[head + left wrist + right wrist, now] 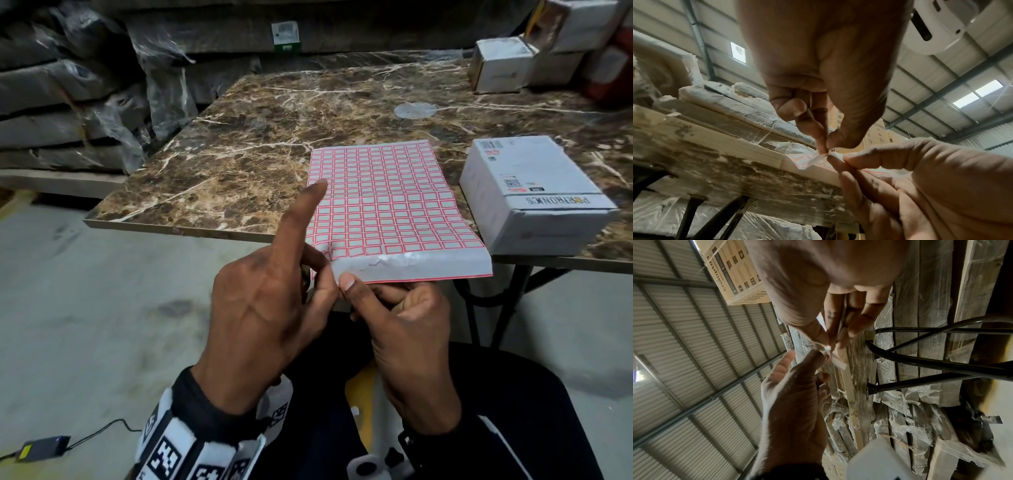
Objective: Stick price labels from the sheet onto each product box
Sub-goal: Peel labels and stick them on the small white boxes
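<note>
A label sheet (387, 198) of red-framed price labels lies on the marble table (239, 154), its near edge hanging over the table's front. My left hand (325, 263) pinches the sheet's near left corner, index finger pointing up. In the left wrist view, the left hand (826, 148) nips the curled corner of the sheet (809, 160). My right hand (346, 287) pinches the sheet's blank near edge just beside it, thumb on top. The right wrist view shows that right hand (828, 344). A white product box (534, 192) sits to the right of the sheet, untouched.
More white boxes (500, 65) are stacked at the table's back right corner. A clear round disc (415, 110) lies beyond the sheet. Plastic-wrapped slabs (68, 102) are piled to the left. A power adapter (44, 448) with its cable lies on the floor.
</note>
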`<state>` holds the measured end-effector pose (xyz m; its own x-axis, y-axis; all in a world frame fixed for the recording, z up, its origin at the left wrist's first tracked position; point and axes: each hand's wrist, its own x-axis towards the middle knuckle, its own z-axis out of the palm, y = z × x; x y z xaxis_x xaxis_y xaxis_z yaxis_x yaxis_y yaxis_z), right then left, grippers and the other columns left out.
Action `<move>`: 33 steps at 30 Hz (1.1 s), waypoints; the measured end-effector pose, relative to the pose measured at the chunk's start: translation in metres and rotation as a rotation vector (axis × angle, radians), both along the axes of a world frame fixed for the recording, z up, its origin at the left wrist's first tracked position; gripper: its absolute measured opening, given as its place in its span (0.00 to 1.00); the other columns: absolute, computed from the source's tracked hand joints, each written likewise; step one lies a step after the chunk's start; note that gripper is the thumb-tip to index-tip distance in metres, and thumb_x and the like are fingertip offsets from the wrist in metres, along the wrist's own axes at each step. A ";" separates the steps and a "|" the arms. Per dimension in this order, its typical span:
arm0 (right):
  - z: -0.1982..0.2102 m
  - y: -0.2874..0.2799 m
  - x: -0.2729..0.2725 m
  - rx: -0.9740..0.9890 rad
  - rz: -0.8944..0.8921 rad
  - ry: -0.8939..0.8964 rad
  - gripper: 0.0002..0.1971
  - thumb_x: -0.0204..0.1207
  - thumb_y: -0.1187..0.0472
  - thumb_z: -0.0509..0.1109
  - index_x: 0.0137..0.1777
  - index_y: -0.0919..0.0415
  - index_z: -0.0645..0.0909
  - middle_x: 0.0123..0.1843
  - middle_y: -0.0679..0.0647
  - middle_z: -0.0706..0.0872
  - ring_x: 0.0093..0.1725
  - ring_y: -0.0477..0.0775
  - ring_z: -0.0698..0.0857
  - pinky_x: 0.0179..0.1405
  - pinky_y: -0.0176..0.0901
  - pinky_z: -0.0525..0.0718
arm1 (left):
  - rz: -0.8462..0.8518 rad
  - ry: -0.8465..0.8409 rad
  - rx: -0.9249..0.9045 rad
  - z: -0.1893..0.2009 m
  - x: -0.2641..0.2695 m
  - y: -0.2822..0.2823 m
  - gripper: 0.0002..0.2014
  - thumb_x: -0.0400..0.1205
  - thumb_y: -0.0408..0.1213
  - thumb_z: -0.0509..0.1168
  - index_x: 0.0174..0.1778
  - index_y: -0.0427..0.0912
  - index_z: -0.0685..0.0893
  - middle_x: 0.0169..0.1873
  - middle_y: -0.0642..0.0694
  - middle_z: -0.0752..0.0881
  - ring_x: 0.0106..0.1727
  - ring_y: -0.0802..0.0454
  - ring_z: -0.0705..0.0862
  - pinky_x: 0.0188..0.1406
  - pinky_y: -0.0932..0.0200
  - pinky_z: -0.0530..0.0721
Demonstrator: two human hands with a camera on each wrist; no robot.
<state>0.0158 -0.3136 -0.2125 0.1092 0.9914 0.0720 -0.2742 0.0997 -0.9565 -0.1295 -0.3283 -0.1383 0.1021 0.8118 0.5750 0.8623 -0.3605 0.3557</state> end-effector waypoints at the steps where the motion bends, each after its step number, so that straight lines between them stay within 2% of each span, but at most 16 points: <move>1: 0.000 0.000 0.000 -0.008 0.002 0.009 0.17 0.76 0.63 0.84 0.64 0.56 0.91 0.56 0.50 0.97 0.57 0.54 0.96 0.62 0.60 0.94 | -0.002 -0.044 -0.018 0.000 -0.001 0.001 0.41 0.80 0.39 0.75 0.89 0.50 0.64 0.42 0.62 0.89 0.33 0.60 0.85 0.34 0.51 0.87; 4: -0.001 0.001 0.000 -0.012 -0.005 0.025 0.17 0.76 0.64 0.84 0.64 0.56 0.91 0.56 0.52 0.97 0.57 0.57 0.97 0.63 0.63 0.93 | -0.007 -0.190 -0.077 0.000 -0.002 0.003 0.43 0.77 0.35 0.78 0.86 0.55 0.66 0.40 0.59 0.90 0.32 0.56 0.86 0.33 0.52 0.87; 10: -0.003 0.004 0.001 0.007 -0.017 0.021 0.16 0.76 0.64 0.84 0.64 0.58 0.91 0.51 0.54 0.98 0.51 0.56 0.97 0.51 0.47 0.90 | -0.017 -0.507 -0.199 -0.002 -0.002 0.011 0.43 0.76 0.29 0.79 0.82 0.62 0.68 0.38 0.52 0.91 0.27 0.51 0.85 0.34 0.58 0.84; 14: -0.003 0.005 0.003 0.009 -0.009 0.021 0.10 0.76 0.67 0.83 0.57 0.59 0.93 0.46 0.55 0.98 0.45 0.51 0.96 0.44 0.38 0.89 | -0.031 -0.636 -0.247 -0.003 -0.004 0.015 0.42 0.76 0.26 0.78 0.81 0.62 0.69 0.35 0.48 0.92 0.26 0.46 0.83 0.35 0.57 0.82; 16: -0.003 0.005 0.004 0.002 0.000 0.025 0.10 0.77 0.66 0.84 0.57 0.61 0.93 0.45 0.56 0.97 0.43 0.49 0.95 0.41 0.35 0.87 | -0.037 -0.703 -0.277 -0.001 -0.005 0.015 0.41 0.76 0.24 0.77 0.79 0.60 0.69 0.34 0.46 0.92 0.26 0.40 0.82 0.35 0.57 0.82; 18: -0.003 0.006 0.006 -0.009 0.000 0.033 0.15 0.77 0.65 0.84 0.62 0.61 0.92 0.47 0.57 0.97 0.44 0.50 0.95 0.38 0.34 0.87 | -0.053 -0.798 -0.312 0.001 -0.005 0.015 0.39 0.77 0.22 0.76 0.77 0.58 0.69 0.35 0.43 0.93 0.31 0.27 0.83 0.37 0.54 0.82; 19: -0.003 0.006 0.006 -0.014 -0.001 0.040 0.16 0.77 0.65 0.84 0.65 0.61 0.91 0.48 0.57 0.97 0.44 0.51 0.95 0.37 0.34 0.86 | -0.056 -0.834 -0.323 0.002 -0.005 0.015 0.39 0.77 0.22 0.76 0.77 0.57 0.70 0.36 0.42 0.93 0.31 0.26 0.84 0.38 0.53 0.82; 20: -0.002 0.006 0.007 -0.017 -0.001 0.048 0.17 0.77 0.66 0.84 0.65 0.60 0.90 0.48 0.57 0.97 0.43 0.51 0.95 0.36 0.34 0.86 | -0.054 -0.860 -0.328 0.002 -0.005 0.015 0.38 0.77 0.22 0.76 0.76 0.56 0.70 0.36 0.42 0.94 0.30 0.29 0.85 0.38 0.53 0.82; 22: 0.000 0.005 0.007 -0.016 0.001 0.059 0.17 0.77 0.66 0.83 0.65 0.59 0.90 0.49 0.57 0.97 0.43 0.52 0.95 0.34 0.35 0.86 | -0.044 -0.894 -0.336 0.003 -0.006 0.015 0.37 0.77 0.22 0.76 0.77 0.54 0.70 0.36 0.43 0.94 0.29 0.45 0.86 0.37 0.58 0.83; 24: 0.001 0.004 0.007 -0.011 0.002 0.060 0.17 0.77 0.66 0.83 0.64 0.55 0.90 0.50 0.55 0.97 0.43 0.52 0.95 0.34 0.36 0.86 | -0.034 -0.913 -0.348 0.004 -0.006 0.015 0.37 0.77 0.21 0.76 0.78 0.52 0.70 0.36 0.43 0.94 0.29 0.54 0.86 0.35 0.63 0.81; 27: 0.003 0.002 0.008 -0.009 0.013 0.056 0.17 0.77 0.65 0.83 0.63 0.51 0.89 0.52 0.53 0.97 0.45 0.53 0.95 0.36 0.37 0.86 | -0.026 -0.961 -0.367 0.005 -0.005 0.015 0.37 0.77 0.20 0.76 0.77 0.51 0.71 0.35 0.43 0.94 0.26 0.58 0.84 0.30 0.66 0.79; 31: 0.003 0.002 0.009 -0.016 0.027 0.053 0.18 0.76 0.63 0.84 0.65 0.50 0.89 0.53 0.55 0.97 0.46 0.51 0.95 0.38 0.37 0.87 | -0.035 -1.062 -0.398 0.006 -0.005 0.015 0.36 0.77 0.18 0.74 0.77 0.48 0.71 0.31 0.43 0.93 0.22 0.59 0.83 0.25 0.72 0.77; 33: 0.003 0.002 0.009 -0.022 0.029 0.049 0.20 0.74 0.58 0.84 0.66 0.49 0.88 0.54 0.54 0.97 0.47 0.51 0.95 0.40 0.36 0.87 | -0.039 -1.116 -0.430 0.007 -0.006 0.015 0.36 0.77 0.16 0.73 0.77 0.46 0.71 0.28 0.43 0.91 0.19 0.59 0.81 0.21 0.72 0.75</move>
